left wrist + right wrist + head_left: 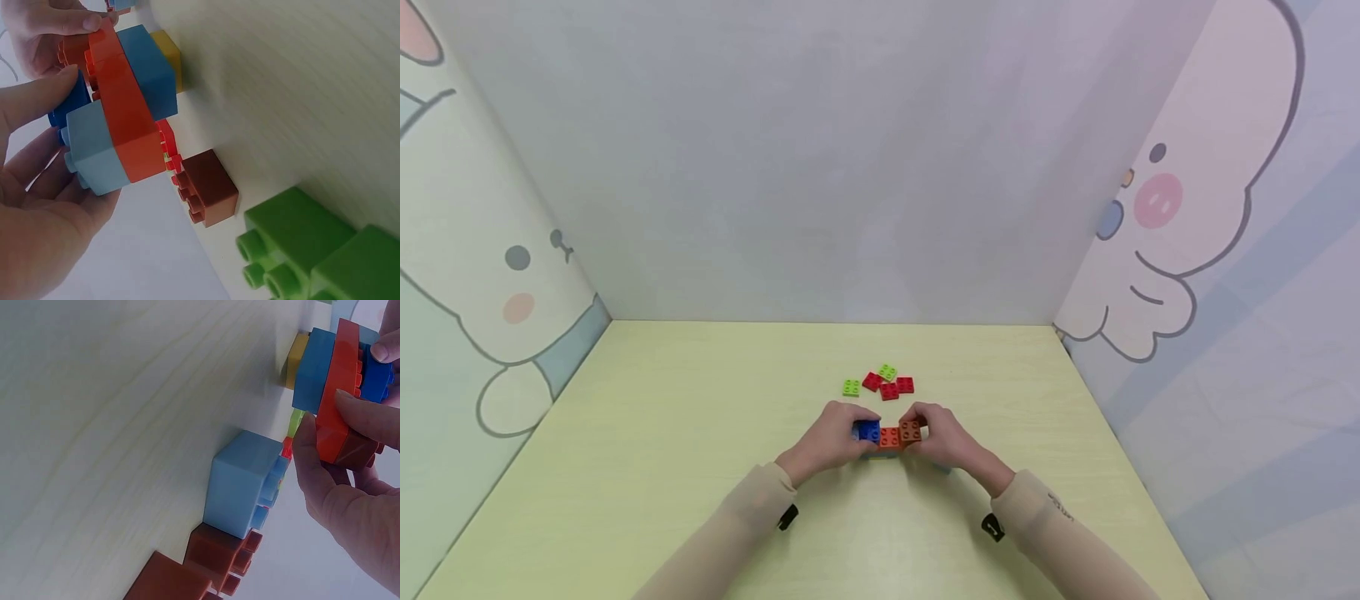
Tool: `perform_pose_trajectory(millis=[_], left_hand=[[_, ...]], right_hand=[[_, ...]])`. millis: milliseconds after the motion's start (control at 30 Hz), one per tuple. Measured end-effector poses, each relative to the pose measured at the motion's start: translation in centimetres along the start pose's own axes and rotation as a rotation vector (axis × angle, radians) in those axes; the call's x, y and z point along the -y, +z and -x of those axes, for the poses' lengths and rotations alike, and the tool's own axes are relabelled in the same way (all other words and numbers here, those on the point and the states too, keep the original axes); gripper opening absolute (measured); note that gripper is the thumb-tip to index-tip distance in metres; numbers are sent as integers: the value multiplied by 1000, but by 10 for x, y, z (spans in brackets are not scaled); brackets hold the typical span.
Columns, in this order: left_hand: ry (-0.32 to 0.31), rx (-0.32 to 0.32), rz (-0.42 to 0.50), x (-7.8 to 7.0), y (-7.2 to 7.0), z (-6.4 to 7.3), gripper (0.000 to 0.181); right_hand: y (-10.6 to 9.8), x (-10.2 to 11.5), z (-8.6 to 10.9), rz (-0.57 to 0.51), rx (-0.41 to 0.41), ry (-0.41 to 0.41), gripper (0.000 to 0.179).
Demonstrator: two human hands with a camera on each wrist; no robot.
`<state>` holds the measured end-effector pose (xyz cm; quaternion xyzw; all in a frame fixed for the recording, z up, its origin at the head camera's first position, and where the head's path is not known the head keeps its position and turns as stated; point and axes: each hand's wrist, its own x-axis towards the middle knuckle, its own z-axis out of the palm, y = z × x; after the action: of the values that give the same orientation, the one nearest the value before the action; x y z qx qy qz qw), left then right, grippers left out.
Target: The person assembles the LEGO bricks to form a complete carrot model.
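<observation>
A stack of toy building bricks stands between both hands, with a yellow brick [167, 59] lowest, a blue brick [150, 72] above it and a wider orange layer [889, 438] over that. On top are a light blue brick [97, 147], a dark blue brick [869, 431] and a brown brick [910, 431]. My left hand [833, 437] grips the dark blue brick, its thumb on the near side. My right hand [943, 435] pinches the brown brick at the right end, thumb near and fingers behind, fingertips right at the orange layer.
Several flat red bricks [890, 391] and flat lime bricks [851, 387] lie behind the stack. Left of it are a loose brown brick [209, 187] and green bricks [300, 237]. To the right lie a light blue brick [240, 481] and other brown bricks [212, 550].
</observation>
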<state>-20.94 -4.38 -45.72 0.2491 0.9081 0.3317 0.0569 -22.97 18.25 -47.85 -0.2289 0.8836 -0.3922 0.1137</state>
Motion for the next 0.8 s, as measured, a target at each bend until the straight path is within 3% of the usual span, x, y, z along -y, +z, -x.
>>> perform_pose_trajectory(millis=[467, 800], left_hand=[[-46, 22, -14, 6, 2, -1, 40], [19, 30, -53, 9, 6, -2, 35]], right_hand=[[0, 2, 0, -5, -2, 2, 31], [1, 1, 1, 6, 5, 25, 31]])
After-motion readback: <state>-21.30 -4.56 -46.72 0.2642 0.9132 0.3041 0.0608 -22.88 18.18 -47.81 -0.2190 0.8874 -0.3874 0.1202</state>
